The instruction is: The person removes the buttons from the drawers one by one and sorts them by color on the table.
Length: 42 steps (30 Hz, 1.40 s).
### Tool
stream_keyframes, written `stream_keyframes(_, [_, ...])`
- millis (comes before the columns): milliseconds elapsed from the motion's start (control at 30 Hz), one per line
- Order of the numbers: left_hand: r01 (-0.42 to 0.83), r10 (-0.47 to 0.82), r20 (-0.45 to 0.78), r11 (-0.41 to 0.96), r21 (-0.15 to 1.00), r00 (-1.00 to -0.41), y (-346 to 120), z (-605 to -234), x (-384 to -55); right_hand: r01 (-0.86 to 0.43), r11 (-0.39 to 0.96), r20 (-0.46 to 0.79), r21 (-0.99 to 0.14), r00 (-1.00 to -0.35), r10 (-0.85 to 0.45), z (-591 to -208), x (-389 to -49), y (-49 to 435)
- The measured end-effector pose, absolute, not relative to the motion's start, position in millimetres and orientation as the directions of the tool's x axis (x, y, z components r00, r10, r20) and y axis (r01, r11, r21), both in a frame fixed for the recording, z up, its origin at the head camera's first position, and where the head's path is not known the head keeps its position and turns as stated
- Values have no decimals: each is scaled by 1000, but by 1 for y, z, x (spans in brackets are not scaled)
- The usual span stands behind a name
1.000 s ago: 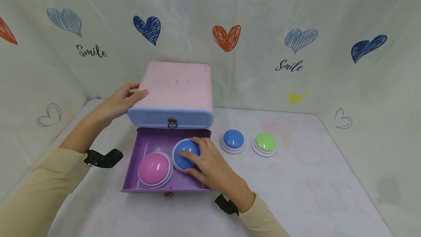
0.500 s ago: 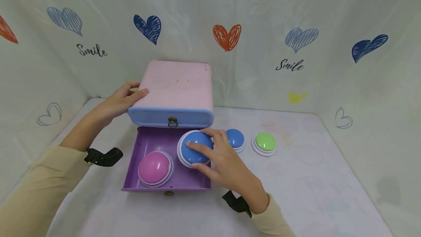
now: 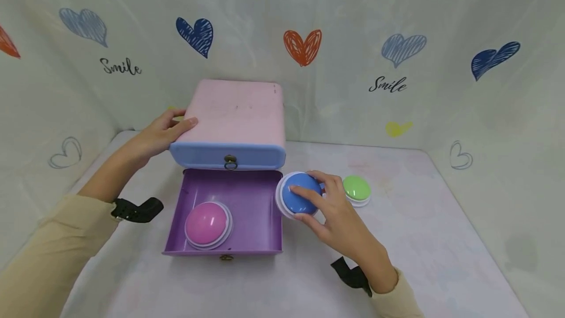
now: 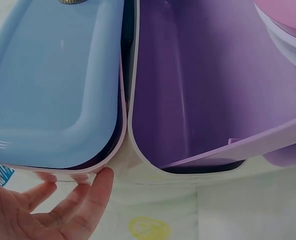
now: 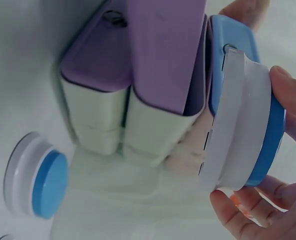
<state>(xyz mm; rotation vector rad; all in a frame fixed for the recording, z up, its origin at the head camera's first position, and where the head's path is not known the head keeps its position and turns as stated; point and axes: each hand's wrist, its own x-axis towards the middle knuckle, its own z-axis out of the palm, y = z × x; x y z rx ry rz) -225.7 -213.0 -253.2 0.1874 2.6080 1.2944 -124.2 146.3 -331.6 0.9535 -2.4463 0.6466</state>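
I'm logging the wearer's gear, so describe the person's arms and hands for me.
The left sleeve and right sleeve are both beige. A left strap and right strap, both black, stick out near the sleeve ends. The left hand and right hand are ungloved.

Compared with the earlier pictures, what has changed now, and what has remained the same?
The right hand, already gripping one blue button, has carried it up and rightward out of the purple drawer, past its right edge. Nothing was let go. The pink button stays in the drawer, the left hand on the box, the green button on the table.
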Motion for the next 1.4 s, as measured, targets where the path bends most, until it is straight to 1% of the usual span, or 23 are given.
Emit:
stream_keyframes(300, [17, 213, -138, 599, 801, -967, -215, -253, -226, -661, 696, 501, -280, -719, -482, -348, -121, 170])
stream_keyframes(500, [16, 212, -139, 600, 800, -967, -214, -253, -227, -641, 723, 472, -258, -736, -484, -368, -121, 180])
stream_keyframes(700, [15, 216, -145, 601, 799, -966, -213, -254, -226, -633, 732, 417, -251, -753, -508, -390, -121, 184])
stream_keyframes(833, [12, 213, -148, 606, 795, -966, -213, -254, -226, -609, 747, 359, -266, -782, -510, -399, -121, 183])
stream_keyframes(1067, [9, 213, -152, 605, 796, -965, -214, -254, -227, -550, 778, 249, -304, -834, -493, -406, -120, 179])
stream_keyframes(1200, [6, 210, -152, 605, 796, -966, -214, -253, -226, -537, 779, 230, -324, -843, -486, -406, -119, 177])
stream_keyframes(1400, [-2, 206, -158, 602, 798, -966, -213, -254, -227, -531, 783, 202, -325, -848, -491, -403, -117, 176])
